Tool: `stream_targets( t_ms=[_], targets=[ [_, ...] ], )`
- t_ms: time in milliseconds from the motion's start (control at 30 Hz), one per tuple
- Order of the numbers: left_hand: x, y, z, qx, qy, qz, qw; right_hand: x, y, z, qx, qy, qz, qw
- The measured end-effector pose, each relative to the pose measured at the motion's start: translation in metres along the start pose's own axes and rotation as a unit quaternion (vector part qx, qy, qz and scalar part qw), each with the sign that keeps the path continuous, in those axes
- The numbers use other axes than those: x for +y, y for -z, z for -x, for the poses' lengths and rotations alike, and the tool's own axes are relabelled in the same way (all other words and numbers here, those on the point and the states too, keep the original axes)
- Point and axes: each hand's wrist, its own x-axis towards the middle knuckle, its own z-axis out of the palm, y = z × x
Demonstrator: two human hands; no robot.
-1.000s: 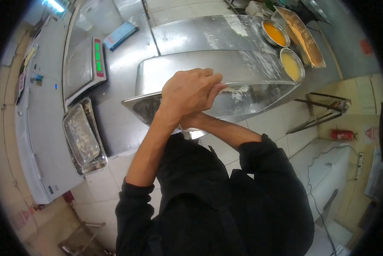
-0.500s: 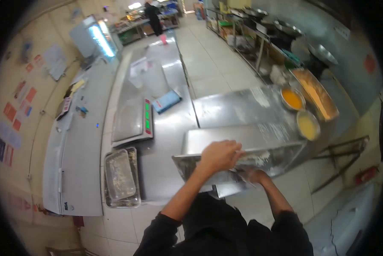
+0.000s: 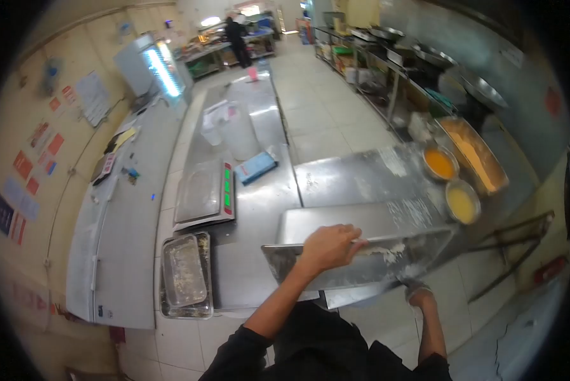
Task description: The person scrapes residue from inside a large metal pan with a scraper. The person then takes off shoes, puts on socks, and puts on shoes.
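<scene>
A deep rectangular metal pan [image 3: 355, 273] is tipped on its side at the table's near edge, its open side toward me. White doughy residue [image 3: 394, 253] clings to its inner wall. My left hand [image 3: 331, 246] is closed over the pan's upper rim. Just off the pan's lower right edge is my right hand [image 3: 418, 293], which seems to wear a clear plastic glove. Its fingers are curled, and a small dark shape shows at their tips, too blurred to name.
Right of the pan stand a bowl of orange liquid [image 3: 440, 164], a bowl of pale yellow liquid [image 3: 462, 201] and a long tray [image 3: 496, 181]. At left are a digital scale [image 3: 199, 197], a blue box [image 3: 256, 167] and stacked metal trays [image 3: 186, 273]. A person [image 3: 236, 41] stands far back.
My right hand has moved from inside the pan's opening down and right, past its lower edge. My left hand stays on the rim. The whole view has shifted slightly.
</scene>
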Motion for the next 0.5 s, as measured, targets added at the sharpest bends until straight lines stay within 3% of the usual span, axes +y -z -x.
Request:
stream_targets(
  t_ms=[33, 67, 133, 167, 200, 233, 267, 367, 400, 467, 500],
  targets=[
    [-0.001, -0.003, 0.0, -0.003, 0.006, 0.0, 1.0, 0.008, -0.019, 0.008, 0.045, 0.038, -0.007, 0.998],
    [-0.002, -0.006, 0.0, 0.011, 0.02, 0.014, 1.0, -0.02, -0.006, 0.019, 0.035, -0.028, -0.019, 0.999],
    [-0.004, -0.013, -0.001, 0.017, 0.011, 0.004, 1.0, -0.033, -0.012, 0.011, 0.012, -0.018, 0.019, 1.0],
    [0.002, -0.008, -0.003, 0.017, 0.012, 0.005, 1.0, -0.039, -0.01, 0.018, 0.059, 0.065, -0.047, 0.995],
    [0.005, -0.007, -0.003, 0.017, 0.01, -0.015, 1.0, -0.03, -0.047, -0.019, 0.025, 0.025, 0.022, 0.999],
    [0.005, -0.012, -0.002, 0.043, 0.002, -0.02, 0.999, -0.045, -0.036, -0.029, -0.025, -0.007, 0.032, 0.999],
    [0.006, -0.013, -0.002, 0.042, -0.012, -0.037, 0.998, -0.029, -0.078, -0.061, 0.068, -0.005, 0.015, 0.998],
    [0.005, -0.01, -0.004, 0.019, -0.037, -0.069, 0.997, -0.054, -0.032, -0.08, 0.215, 0.018, -0.072, 0.974],
    [0.006, -0.011, -0.004, 0.017, -0.027, -0.065, 0.997, -0.044, -0.025, -0.101, 0.213, 0.015, -0.072, 0.974],
    [0.007, -0.012, -0.004, 0.027, -0.031, -0.069, 0.997, -0.031, -0.021, -0.147, 0.048, -0.022, -0.02, 0.998],
    [0.007, -0.013, -0.005, 0.041, -0.03, -0.071, 0.996, -0.035, -0.005, -0.13, 0.05, -0.02, -0.016, 0.998]
  ],
)
